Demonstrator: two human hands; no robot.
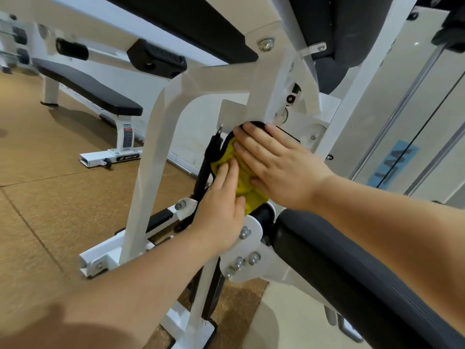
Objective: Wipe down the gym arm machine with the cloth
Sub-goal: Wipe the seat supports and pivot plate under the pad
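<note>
The white-framed arm machine (pixel 161 137) fills the view, with black pads above and at lower right. A crumpled yellow cloth (pixel 242 183) lies against a black rounded part at the machine's pivot. My right hand (pixel 276 165) presses flat on the cloth from the right, fingers straight and spread toward the black part's upper edge. My left hand (pixel 221 210) presses on the cloth's lower left side with straight fingers. Most of the cloth is hidden under both hands.
A black-padded flat bench (pixel 88 89) on a white frame stands at the left on the brown cork-like floor (pixel 37 172). A weight rack sits at far left. The machine's black seat pad (pixel 352 260) runs along the lower right. Guide rods and a white shroud stand at right.
</note>
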